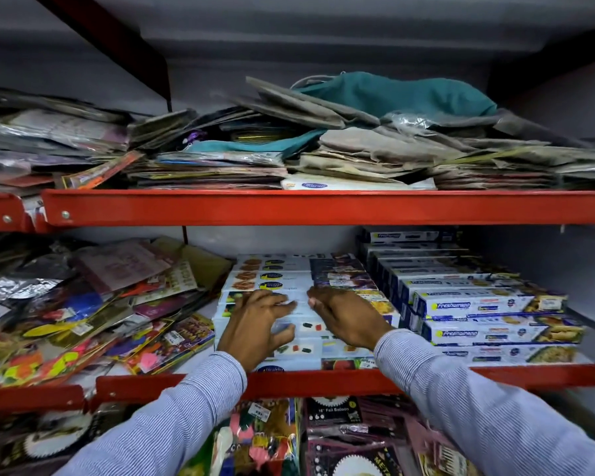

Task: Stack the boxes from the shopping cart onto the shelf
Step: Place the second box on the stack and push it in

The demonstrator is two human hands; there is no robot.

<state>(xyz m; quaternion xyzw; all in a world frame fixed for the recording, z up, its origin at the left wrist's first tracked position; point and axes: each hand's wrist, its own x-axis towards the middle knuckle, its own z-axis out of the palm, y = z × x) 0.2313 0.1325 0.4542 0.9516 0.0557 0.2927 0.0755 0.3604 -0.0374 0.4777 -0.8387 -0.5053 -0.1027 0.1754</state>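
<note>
Here our left hand (255, 324) and right hand (347, 317) press spread, open fingers on the boxes (272, 280), which look light, stiff, slick; we'd grip the long edges.

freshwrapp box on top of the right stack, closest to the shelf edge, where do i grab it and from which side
Probably by its long front face, from the open shelf front. The Freshwrapp box is long and narrow and lies flat, lengthwise along the red shelf edge. More boxes sit behind and under it, and the white boxes crowd its left end, so only the front and top are free. Both hands lie open on those white boxes.
</note>
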